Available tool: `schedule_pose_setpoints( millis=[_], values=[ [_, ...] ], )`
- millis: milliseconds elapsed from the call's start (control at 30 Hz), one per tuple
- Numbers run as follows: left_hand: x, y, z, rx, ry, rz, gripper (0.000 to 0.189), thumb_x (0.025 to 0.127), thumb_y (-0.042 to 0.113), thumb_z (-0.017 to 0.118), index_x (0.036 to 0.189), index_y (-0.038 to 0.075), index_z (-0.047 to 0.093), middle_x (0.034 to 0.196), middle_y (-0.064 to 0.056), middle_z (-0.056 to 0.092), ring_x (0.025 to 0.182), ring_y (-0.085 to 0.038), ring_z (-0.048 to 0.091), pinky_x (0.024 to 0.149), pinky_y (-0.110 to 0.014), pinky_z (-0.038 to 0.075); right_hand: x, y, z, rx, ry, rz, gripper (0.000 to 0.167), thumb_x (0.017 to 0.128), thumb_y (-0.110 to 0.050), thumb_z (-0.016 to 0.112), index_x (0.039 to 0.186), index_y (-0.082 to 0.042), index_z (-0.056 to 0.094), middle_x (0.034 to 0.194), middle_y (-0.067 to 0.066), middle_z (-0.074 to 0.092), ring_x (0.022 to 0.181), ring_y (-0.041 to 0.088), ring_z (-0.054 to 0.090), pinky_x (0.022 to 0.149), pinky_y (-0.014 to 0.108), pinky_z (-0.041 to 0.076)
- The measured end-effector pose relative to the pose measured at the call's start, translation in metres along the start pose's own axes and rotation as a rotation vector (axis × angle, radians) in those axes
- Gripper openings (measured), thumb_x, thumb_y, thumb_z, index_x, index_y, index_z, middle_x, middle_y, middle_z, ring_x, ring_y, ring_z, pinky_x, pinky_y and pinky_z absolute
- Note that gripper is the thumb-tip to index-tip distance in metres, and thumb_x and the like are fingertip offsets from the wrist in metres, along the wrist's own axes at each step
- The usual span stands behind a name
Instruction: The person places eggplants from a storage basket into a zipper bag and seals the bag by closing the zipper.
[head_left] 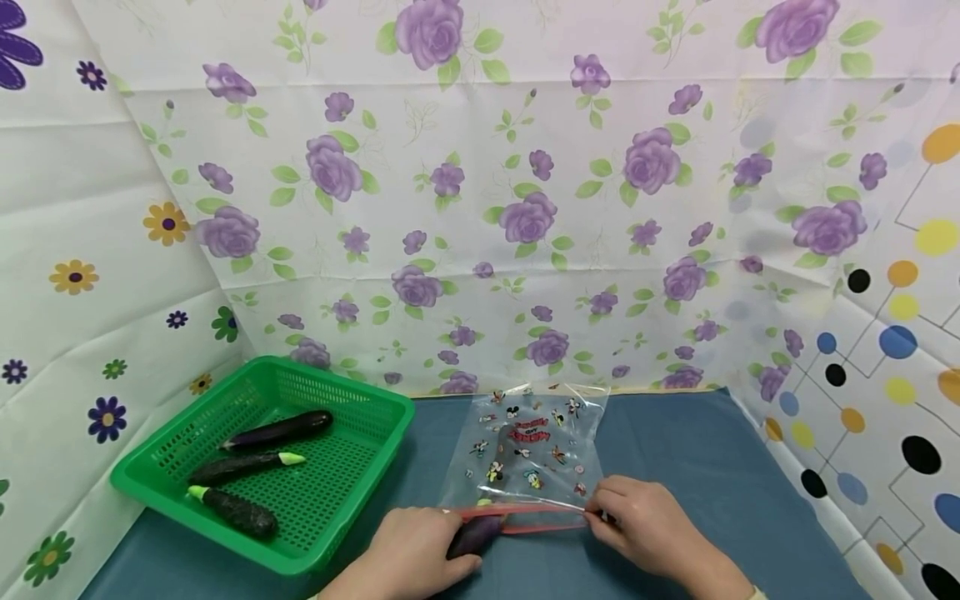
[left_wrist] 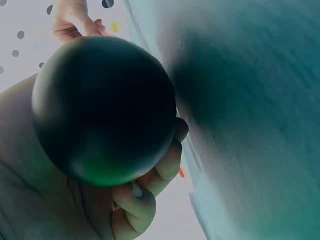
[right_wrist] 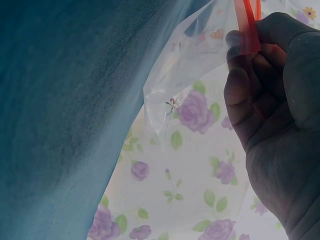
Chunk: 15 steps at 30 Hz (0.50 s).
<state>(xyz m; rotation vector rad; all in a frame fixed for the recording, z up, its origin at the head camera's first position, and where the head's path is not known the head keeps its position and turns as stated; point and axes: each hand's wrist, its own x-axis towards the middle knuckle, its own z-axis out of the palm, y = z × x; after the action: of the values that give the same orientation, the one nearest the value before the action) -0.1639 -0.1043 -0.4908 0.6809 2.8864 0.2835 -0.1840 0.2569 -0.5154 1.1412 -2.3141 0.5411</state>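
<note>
My left hand (head_left: 414, 550) holds a dark purple eggplant (head_left: 474, 537) at the red-edged mouth of a clear zip bag (head_left: 540, 483) printed with cartoon figures. In the left wrist view the round end of the eggplant (left_wrist: 102, 110) fills the palm, and the fingers (left_wrist: 132, 205) curl beneath it. My right hand (head_left: 643, 523) pinches the right end of the bag's mouth, which stands parted. The right wrist view shows the red zip strip (right_wrist: 247, 27) between thumb and fingers. A faint dark shape shows through the bag, with a light green tip near its mouth.
A green plastic basket (head_left: 341, 533) stands at the left with three eggplants in it: one upper (head_left: 288, 427), one middle (head_left: 240, 467), one lower (head_left: 242, 512). Blue cloth (head_left: 675, 442) covers the table. Patterned curtains (head_left: 480, 208) enclose the back and sides.
</note>
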Motion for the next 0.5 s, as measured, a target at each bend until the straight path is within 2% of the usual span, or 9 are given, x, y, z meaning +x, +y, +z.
schedule_pose_setpoints(
  millis=[233, 500],
  values=[
    [0.000, 0.007, 0.002, -0.019, 0.059, -0.051, 0.047, 0.093, 0.066, 0.080, 0.105, 0.021, 0.077, 0.082, 0.005, 0.067, 0.067, -0.015, 0.059, 0.058, -0.044, 0.046, 0.000, 0.000, 0.001, 0.004, 0.001, 0.000, 0.027, 0.086, -0.006, 0.092, 0.093, -0.026, 0.076, 0.090, -0.018, 0.066, 0.072, -0.009, 0.052, 0.060, 0.010, 0.043],
    [0.002, 0.012, 0.003, -0.054, 0.029, -0.123, 0.049, 0.091, 0.067, 0.082, 0.094, 0.018, 0.074, 0.080, 0.002, 0.065, 0.067, -0.019, 0.058, 0.060, -0.046, 0.048, 0.000, -0.001, -0.001, 0.002, -0.011, 0.018, 0.026, 0.087, -0.008, 0.092, 0.093, -0.027, 0.076, 0.090, -0.019, 0.066, 0.072, -0.009, 0.052, 0.061, 0.010, 0.043]
  ],
)
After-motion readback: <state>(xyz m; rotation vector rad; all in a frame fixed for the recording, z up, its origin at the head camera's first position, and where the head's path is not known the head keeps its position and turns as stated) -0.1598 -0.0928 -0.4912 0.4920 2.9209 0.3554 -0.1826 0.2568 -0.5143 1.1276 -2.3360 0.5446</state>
